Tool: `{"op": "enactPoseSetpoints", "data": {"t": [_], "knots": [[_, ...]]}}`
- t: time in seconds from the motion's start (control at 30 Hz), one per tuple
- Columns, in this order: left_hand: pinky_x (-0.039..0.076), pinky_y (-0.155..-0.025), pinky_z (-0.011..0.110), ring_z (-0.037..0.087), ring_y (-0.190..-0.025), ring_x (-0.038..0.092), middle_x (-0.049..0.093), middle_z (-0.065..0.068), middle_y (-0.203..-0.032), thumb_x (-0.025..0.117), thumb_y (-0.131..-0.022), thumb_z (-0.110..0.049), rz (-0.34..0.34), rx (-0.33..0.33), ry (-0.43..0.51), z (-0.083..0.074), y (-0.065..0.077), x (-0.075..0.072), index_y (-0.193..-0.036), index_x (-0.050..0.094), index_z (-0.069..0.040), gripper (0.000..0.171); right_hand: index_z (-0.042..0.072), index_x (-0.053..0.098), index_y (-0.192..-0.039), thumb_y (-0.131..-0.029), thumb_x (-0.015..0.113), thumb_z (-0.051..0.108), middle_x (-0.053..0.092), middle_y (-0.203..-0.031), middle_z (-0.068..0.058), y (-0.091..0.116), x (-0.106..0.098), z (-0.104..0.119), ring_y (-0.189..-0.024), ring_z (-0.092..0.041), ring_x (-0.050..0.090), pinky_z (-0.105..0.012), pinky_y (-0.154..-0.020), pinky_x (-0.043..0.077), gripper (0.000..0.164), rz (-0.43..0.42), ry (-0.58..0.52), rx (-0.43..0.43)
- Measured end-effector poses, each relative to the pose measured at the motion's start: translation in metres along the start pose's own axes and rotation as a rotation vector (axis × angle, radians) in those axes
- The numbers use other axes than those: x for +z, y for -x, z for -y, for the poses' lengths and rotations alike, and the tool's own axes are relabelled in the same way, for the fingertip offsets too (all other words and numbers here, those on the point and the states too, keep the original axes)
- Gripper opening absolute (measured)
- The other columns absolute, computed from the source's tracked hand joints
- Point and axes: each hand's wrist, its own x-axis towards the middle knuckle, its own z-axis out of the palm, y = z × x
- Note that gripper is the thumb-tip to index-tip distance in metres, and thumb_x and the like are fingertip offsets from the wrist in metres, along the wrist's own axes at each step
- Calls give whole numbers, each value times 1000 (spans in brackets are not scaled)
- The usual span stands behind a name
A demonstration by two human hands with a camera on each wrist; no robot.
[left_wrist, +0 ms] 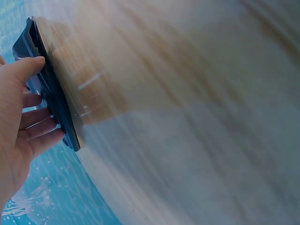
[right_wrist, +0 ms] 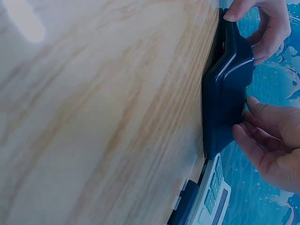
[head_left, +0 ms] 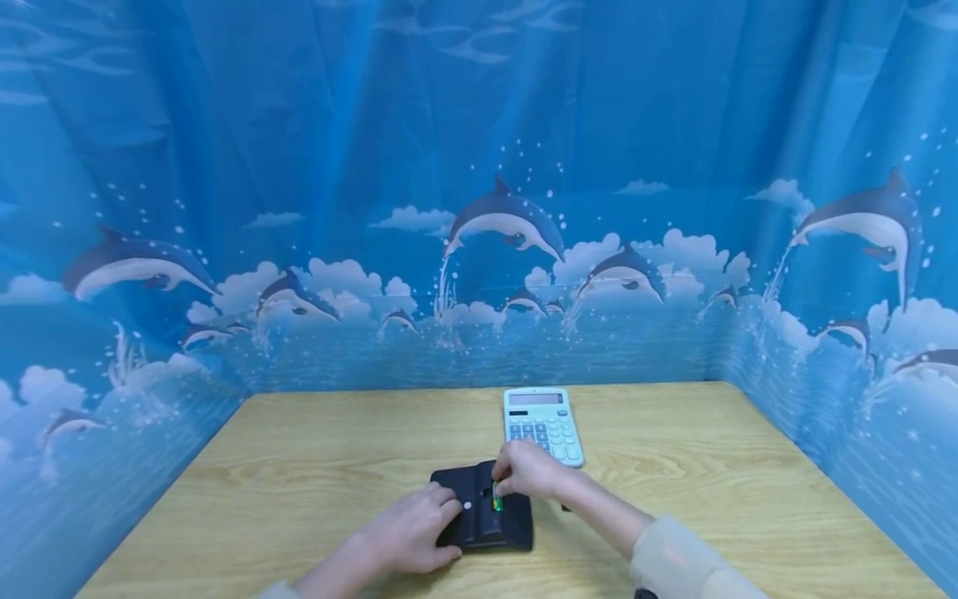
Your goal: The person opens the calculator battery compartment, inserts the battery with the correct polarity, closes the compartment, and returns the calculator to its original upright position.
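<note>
A flat black device (head_left: 515, 530) with a raised back lies on the wooden table, a narrow slot in its upper face. My left hand (head_left: 415, 528) holds its left side, the thumb at the near edge and the fingers over the top; the left wrist view shows these fingers (left_wrist: 40, 129) spread along the black casing. Over the slot, my right hand (head_left: 530, 468) pinches a small green and yellow battery (head_left: 497, 502). In the right wrist view the battery is mostly hidden behind the thumb and fingers (right_wrist: 248, 138), which are right at the casing.
Just behind the device lies a pale mint calculator (head_left: 537, 408) with a grey display. A small dark piece with light tabs (right_wrist: 185, 204) lies beside it, mostly hidden under my right forearm in the head view. A blue dolphin-print curtain (head_left: 479, 166) surrounds the table.
</note>
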Motion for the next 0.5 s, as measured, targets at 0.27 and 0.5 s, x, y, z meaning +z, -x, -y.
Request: {"op": "enactPoseSetpoints", "data": {"t": [0.27, 0.5], "knots": [[48, -81, 27, 9, -94, 52, 58, 0, -107, 67, -81, -43, 29, -24, 9, -1, -1, 0, -112, 61, -9, 46, 4, 73, -87, -75, 76, 10, 64, -80, 1, 1, 1, 1, -75, -11, 59, -21, -65, 48, 13, -1, 30, 9], [48, -81, 27, 10, -95, 52, 58, 1, -107, 67, -81, -43, 11, -7, 0, 0, 0, 0, -112, 61, -9, 46, 5, 73, -87, -75, 75, 10, 63, -79, 2, 0, 1, 2, -75, -9, 58, -21, -64, 48, 13, 10, 39, 21]]}}
